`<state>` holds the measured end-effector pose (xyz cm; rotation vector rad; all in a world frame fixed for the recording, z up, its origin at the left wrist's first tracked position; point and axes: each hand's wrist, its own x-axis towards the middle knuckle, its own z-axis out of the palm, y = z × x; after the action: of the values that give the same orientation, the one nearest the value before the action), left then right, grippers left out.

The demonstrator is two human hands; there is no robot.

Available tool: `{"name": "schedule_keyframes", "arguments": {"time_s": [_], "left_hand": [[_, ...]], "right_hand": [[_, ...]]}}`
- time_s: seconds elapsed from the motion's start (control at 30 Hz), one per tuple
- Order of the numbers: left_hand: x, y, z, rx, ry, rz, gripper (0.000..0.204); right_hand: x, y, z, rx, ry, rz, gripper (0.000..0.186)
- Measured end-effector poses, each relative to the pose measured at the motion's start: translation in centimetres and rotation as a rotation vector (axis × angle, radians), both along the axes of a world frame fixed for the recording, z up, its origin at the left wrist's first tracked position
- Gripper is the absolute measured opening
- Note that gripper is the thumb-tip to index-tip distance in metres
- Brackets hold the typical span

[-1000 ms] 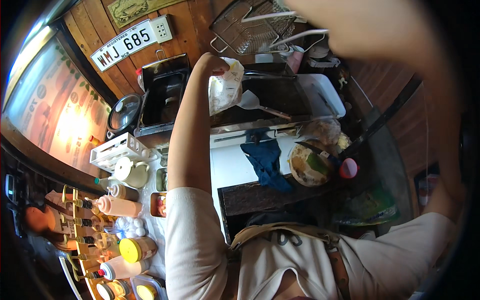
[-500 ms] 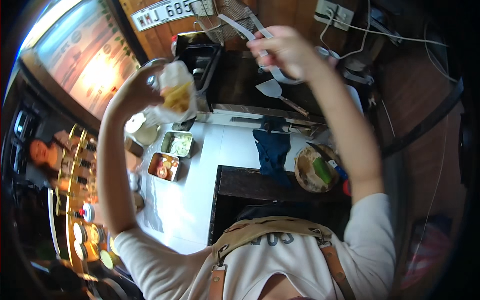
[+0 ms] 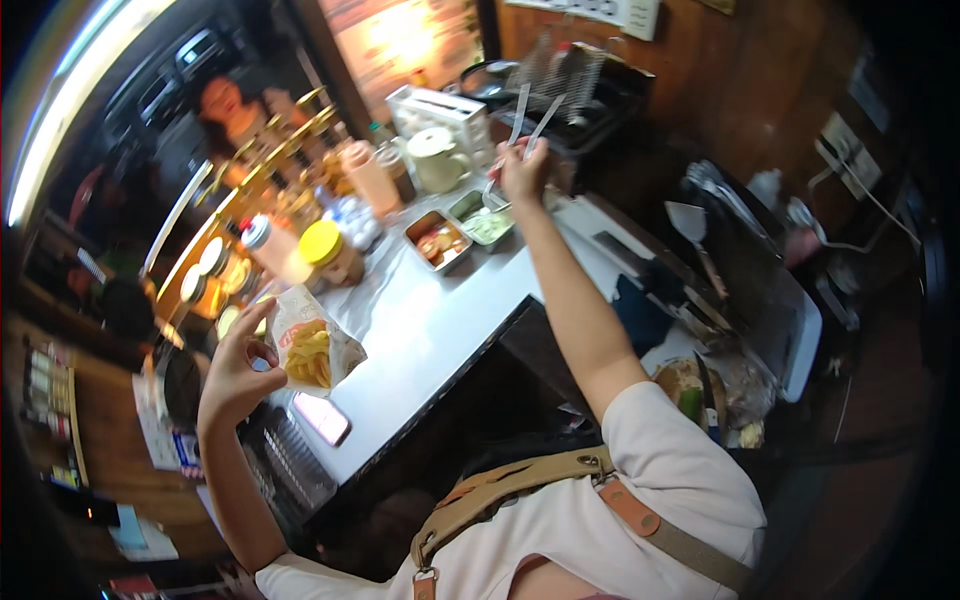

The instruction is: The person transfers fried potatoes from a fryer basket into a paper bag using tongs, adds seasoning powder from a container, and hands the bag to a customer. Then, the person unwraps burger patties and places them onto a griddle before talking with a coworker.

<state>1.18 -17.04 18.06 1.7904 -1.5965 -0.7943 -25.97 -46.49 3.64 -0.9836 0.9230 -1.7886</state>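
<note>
- Table (image 3: 430, 330): the pale steel surface I see running from lower left to upper right, carrying everything listed below.
- Squeeze bottles (image 3: 270, 245): a cluster at the table's left edge, beside a yellow-lidded jar (image 3: 325, 250).
- Paper bag (image 3: 312, 345): white, held open side up over the table's left edge, with yellow fried pieces showing in its mouth.
- Left hand (image 3: 235, 375): my fingers are closed on the bag, gripping its left side from below and behind.
- Right hand (image 3: 522, 172): arm stretched far forward; my fingers are clamped around a pair of metal tongs (image 3: 530, 120), whose handles stick up past the hand.
- Metal trays (image 3: 440, 240): two small rectangular containers side by side, one with reddish filling, one with pale green (image 3: 487, 225). The tongs' tips seem to sit at the green tray, though the view there is too small to be sure.
- Phone (image 3: 320, 418): flat on the table, just below the bag.
</note>
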Motion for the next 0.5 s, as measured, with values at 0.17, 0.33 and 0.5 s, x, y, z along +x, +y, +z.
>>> {"name": "schedule_keyframes", "arguments": {"time_s": [0.17,0.33,0.5], "left_hand": [[3.2,8.0,-0.6,-0.038,-0.040,0.147,0.069],[5.8,13.4,-1.1,-0.017,-0.002,0.207,0.074],[8.7,17.7,-1.3,0.043,0.027,0.303,0.072]], "right_hand": [[1.3,-3.9,-3.4,-0.092,-0.047,-0.040,0.009],[0.6,-7.5,-5.3,0.106,-0.060,-0.131,0.015],[0.6,-11.2,-6.8,0.219,-0.083,-0.064,0.013]]}}
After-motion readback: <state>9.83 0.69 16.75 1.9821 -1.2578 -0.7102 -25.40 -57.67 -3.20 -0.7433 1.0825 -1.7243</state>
